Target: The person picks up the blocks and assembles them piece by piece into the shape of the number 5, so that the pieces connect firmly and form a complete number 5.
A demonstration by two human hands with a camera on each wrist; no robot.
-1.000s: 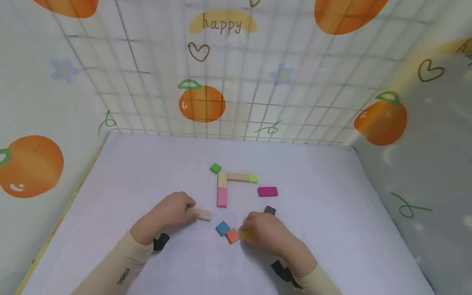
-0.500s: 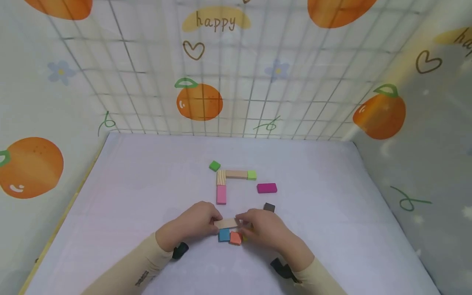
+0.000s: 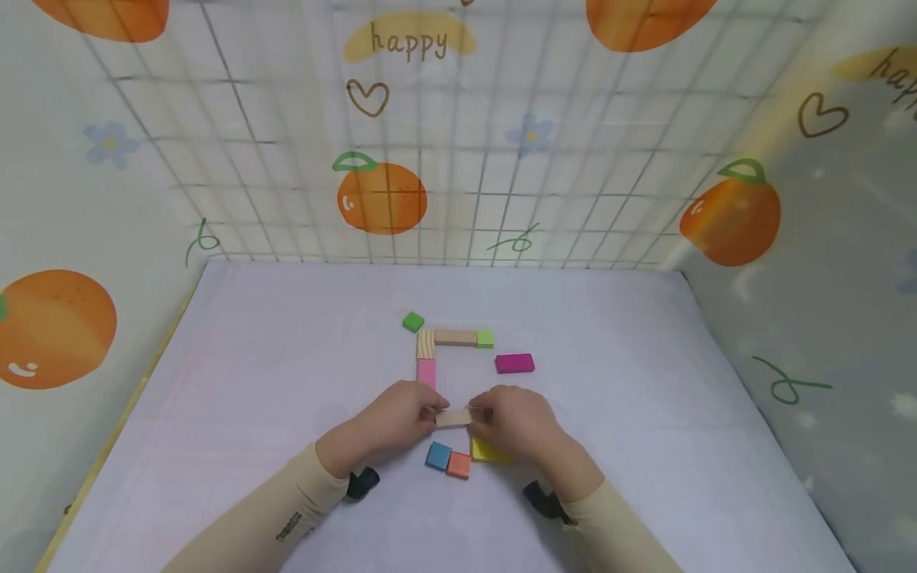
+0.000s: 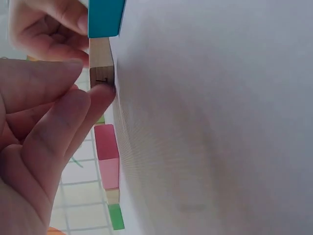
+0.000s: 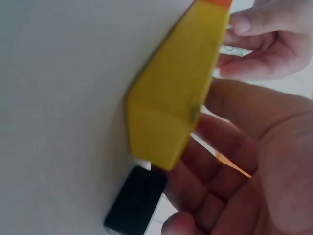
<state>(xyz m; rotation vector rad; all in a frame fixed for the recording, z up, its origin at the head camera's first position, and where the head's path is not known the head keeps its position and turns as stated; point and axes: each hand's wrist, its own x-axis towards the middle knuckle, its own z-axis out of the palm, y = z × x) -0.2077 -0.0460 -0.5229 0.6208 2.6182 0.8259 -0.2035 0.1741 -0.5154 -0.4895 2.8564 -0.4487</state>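
Note:
A plain wooden block (image 3: pixel 454 418) lies just below the pink block (image 3: pixel 426 372), held between both hands. My left hand (image 3: pixel 396 417) is at its left end; in the left wrist view a fingertip presses the end face of the wooden block (image 4: pixel 101 73). My right hand (image 3: pixel 517 419) pinches the right end with thumb and fingers, which hide that end. Right under the right hand sits a yellow block (image 3: pixel 487 451), large in the right wrist view. A blue block (image 3: pixel 438 456) and an orange block (image 3: pixel 459 465) adjoin it on the left.
Behind the hands, a striped wood block (image 3: pixel 426 344), a brown block (image 3: pixel 455 337) and a light green block (image 3: pixel 485 339) continue from the pink one. A green block (image 3: pixel 413 321) and a magenta block (image 3: pixel 514 363) lie apart. A dark block (image 5: pixel 136 200) shows in the right wrist view.
My left hand has carried the wooden block rightward to the middle. My right hand has left the yellow block and taken the wooden block's other end; both hands then moved it slightly away from me.

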